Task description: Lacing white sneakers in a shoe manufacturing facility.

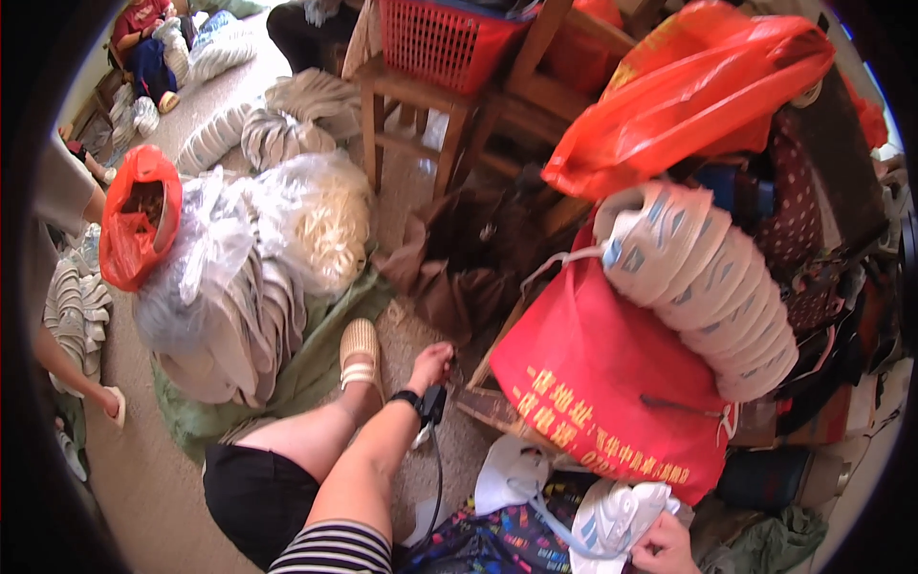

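Note:
My left hand (435, 364) is stretched forward over the floor, beyond the patterned cloth on my lap, fingers pinched closed. What they hold, if anything, is too small to make out. At the lower right, my right hand (664, 545) grips a white shoe upper (612, 517) with light-blue markings, its fingers closed at the edge. A pale blue strip runs from this upper toward another white piece (512, 474) on the dark patterned cloth (497, 541). A black device with a cable (434, 406) is strapped at my left wrist.
A red printed bag (612, 383) stands ahead, with a nested row of shoe uppers (708, 287) on it. Left are plastic-wrapped stacks of uppers (225, 325) and a red plastic bag (142, 220). A red basket (430, 46) sits on a wooden stool (373, 143). Other people sit at left.

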Motion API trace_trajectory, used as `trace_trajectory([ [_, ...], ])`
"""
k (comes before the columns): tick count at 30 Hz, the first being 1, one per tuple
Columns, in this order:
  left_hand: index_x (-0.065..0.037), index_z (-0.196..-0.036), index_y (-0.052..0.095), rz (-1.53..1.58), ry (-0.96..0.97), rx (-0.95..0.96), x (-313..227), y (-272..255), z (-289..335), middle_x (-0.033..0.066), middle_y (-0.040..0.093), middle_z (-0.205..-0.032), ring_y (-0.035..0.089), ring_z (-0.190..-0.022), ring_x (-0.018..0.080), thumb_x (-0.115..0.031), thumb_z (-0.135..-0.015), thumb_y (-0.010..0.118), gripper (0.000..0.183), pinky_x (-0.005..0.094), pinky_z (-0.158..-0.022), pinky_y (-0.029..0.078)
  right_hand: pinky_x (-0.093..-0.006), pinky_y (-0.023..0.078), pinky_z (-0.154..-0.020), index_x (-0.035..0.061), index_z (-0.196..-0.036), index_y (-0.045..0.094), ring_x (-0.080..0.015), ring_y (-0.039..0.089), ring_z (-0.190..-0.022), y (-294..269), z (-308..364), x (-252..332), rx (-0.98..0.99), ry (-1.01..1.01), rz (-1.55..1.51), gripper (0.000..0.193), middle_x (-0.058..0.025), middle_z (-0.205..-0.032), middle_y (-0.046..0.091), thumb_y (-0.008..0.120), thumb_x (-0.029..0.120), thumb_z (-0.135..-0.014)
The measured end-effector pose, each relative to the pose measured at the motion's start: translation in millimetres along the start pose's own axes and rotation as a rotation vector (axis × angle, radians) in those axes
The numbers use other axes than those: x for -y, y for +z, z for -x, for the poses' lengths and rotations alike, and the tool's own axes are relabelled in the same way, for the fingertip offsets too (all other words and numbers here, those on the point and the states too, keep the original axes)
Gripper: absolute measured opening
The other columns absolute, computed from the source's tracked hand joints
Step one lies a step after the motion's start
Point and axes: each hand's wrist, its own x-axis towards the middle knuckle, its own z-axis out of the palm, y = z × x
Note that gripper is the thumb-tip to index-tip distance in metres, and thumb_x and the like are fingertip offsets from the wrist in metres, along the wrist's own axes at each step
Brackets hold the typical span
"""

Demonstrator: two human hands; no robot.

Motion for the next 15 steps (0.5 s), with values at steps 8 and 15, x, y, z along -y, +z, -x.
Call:
trace_trajectory([
  [8, -0.009, -0.128, 0.050, 0.308, -0.038, -0.004, -32, 12, 27, 0.0108, 0.066, -0.099, 0.057, -0.066, 0.0150, -0.032, -0.103, 0.034, 0.037, 0.0263, -0.056, 0.043, -0.0322, 0.043, -0.064, 0.0054, -0.068, 0.055, -0.0214, 0.051, -0.069, -1, 1, -8, 0.026, 0.003, 0.029, 0.012, -0.0065, -0.075, 0.048, 0.067, 0.001, -0.068],
  [15, -0.010, -0.132, 0.051, 0.329, -0.099, -0.081, -33, 11, 41, 0.0016, 0.057, -0.093, 0.062, -0.081, 0.0172, -0.020, -0.094, 0.049, 0.039, 0.0274, -0.061, 0.044, -0.0217, 0.041, -0.056, 0.0020, -0.067, 0.065, -0.0107, 0.054, -0.068, 1, 10, -20, 0.037, 0.171, -0.099, 0.006, -0.0052, -0.086, 0.056, 0.069, 0.004, -0.063],
])
